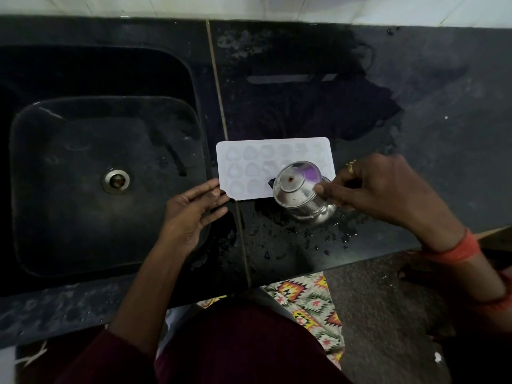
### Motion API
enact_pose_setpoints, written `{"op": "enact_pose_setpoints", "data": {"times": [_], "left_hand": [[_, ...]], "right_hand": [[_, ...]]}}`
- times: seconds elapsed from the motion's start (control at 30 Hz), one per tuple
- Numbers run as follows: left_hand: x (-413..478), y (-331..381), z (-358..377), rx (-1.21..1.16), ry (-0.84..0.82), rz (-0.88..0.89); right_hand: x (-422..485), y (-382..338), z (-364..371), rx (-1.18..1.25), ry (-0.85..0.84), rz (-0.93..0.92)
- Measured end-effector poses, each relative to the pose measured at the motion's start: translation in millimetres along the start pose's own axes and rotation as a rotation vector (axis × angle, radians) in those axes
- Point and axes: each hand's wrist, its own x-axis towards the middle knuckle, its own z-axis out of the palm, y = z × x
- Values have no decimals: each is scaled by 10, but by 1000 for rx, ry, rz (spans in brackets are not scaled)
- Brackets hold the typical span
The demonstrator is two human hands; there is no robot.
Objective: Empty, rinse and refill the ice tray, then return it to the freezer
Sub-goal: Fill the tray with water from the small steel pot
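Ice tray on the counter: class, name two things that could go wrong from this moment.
1. The steel cup, tipped by the right hand over the ice tray, may overfill cells and spill onto the counter, already dotted with drops.
2. The left hand only touches the tray's corner, so the tray might slide on the wet surface toward the sink.

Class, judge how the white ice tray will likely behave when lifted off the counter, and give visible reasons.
The ice tray looks thin plastic, so it will probably flex when lifted. With the steel cup tilted over it, it likely holds water that slops if tipped. Droplets on the counter suggest a slippery grip.
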Motion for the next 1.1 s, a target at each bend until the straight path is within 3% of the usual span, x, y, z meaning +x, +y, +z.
{"op": "enact_pose_setpoints", "data": {"times": [1.1], "left_hand": [[-44, -15, 15, -22, 4, -5]], "right_hand": [[-48, -50, -63, 59, 21, -40]]}}
